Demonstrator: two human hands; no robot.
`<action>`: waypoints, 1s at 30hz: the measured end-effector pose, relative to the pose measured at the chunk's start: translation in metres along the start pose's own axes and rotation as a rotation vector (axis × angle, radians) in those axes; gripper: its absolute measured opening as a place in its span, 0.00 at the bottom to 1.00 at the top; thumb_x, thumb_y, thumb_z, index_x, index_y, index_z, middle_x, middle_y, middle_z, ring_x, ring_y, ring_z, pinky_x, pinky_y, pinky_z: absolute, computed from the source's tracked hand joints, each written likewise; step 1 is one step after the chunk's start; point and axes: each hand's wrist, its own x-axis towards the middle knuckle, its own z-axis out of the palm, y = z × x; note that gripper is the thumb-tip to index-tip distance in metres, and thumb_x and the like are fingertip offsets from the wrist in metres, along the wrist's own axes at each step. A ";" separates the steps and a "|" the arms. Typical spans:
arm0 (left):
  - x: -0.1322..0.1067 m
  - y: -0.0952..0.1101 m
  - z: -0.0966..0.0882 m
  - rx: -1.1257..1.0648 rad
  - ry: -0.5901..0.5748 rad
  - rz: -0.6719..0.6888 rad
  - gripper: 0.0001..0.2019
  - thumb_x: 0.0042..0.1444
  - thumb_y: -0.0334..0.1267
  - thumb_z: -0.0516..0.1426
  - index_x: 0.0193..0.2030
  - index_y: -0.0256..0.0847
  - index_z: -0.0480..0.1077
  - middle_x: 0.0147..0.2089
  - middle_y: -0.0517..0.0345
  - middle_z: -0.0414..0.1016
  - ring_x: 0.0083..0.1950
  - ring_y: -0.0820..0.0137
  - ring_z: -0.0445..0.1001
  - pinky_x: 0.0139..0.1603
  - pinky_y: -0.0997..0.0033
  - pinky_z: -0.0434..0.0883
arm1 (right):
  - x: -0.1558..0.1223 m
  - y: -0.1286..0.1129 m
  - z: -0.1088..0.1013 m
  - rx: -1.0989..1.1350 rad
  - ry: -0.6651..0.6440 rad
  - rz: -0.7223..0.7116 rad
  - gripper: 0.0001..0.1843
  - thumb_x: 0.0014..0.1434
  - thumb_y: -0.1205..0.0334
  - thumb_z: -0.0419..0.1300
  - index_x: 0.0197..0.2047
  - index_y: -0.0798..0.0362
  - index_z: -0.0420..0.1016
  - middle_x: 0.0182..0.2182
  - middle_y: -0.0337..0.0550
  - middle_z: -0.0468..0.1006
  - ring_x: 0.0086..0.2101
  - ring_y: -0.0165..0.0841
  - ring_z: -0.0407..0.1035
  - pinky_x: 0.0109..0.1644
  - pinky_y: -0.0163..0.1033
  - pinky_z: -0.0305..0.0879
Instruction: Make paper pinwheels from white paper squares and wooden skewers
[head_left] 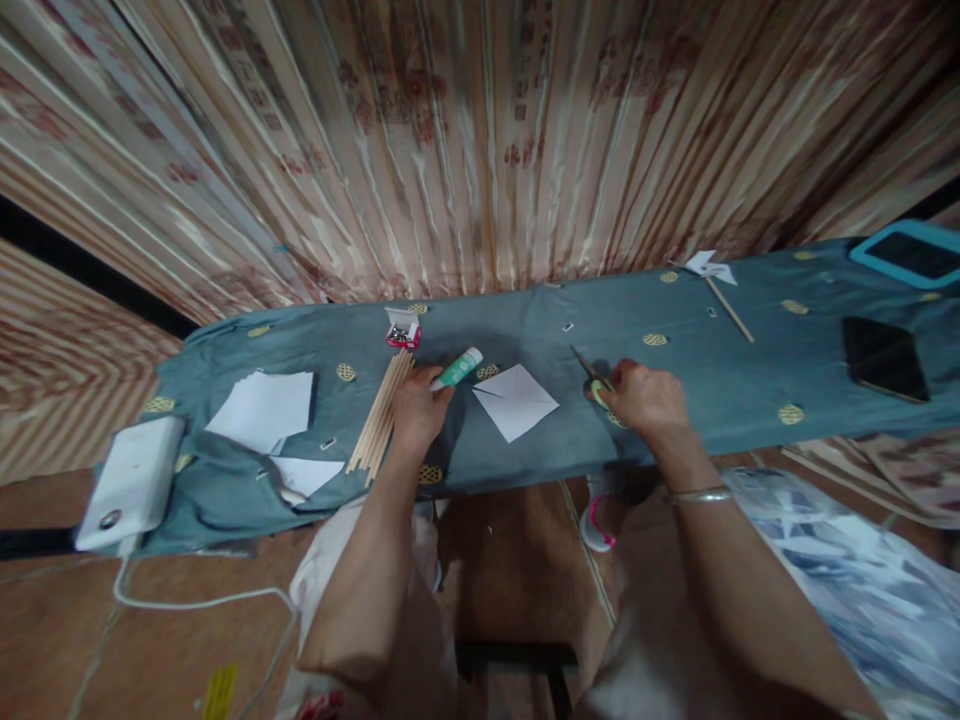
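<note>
My left hand (420, 408) is closed around a green and white glue stick (459, 368), its white end pointing up and to the right. Just left of that hand lies a bundle of thin wooden sticks (381, 418), partly covered by it. On the right, my right hand (646, 398) grips a pair of scissors (592, 383) with yellow-green handles, blades pointing away from me. Between the hands a white paper square (515, 402) rests cornerwise on the cloth, with a line or slit running in from its left corner. A small red box (403, 328) of metal pieces stands open behind the sticks.
A paper pinwheel on a stick (726, 300) lies at the back right. Further right are a dark phone (885, 358) and a blue-framed tablet (919, 252). White sheets (262, 408) and a white power bank (133, 482) with a cable are at left. Curtains hang behind.
</note>
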 end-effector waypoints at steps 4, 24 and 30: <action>-0.004 0.004 -0.002 -0.373 0.027 -0.132 0.15 0.49 0.37 0.61 0.44 0.37 0.76 0.38 0.53 0.79 0.37 0.66 0.76 0.40 0.68 0.71 | 0.007 0.003 -0.003 0.024 -0.061 -0.006 0.18 0.53 0.49 0.61 0.38 0.56 0.78 0.35 0.57 0.81 0.36 0.47 0.75 0.36 0.43 0.63; -0.035 0.063 0.014 -1.186 -0.548 -0.389 0.17 0.54 0.50 0.57 0.37 0.38 0.77 0.29 0.55 0.76 0.23 0.77 0.67 0.26 0.76 0.67 | -0.041 -0.080 -0.001 1.831 -0.546 -0.143 0.20 0.41 0.54 0.73 0.38 0.52 0.80 0.35 0.41 0.83 0.37 0.34 0.76 0.48 0.41 0.69; -0.031 0.062 0.016 -1.309 -0.557 -0.373 0.20 0.46 0.51 0.63 0.36 0.34 0.77 0.26 0.55 0.75 0.20 0.80 0.62 0.22 0.79 0.62 | -0.038 -0.080 -0.001 1.902 -0.426 -0.053 0.17 0.41 0.52 0.73 0.33 0.52 0.79 0.30 0.40 0.82 0.35 0.36 0.75 0.46 0.42 0.70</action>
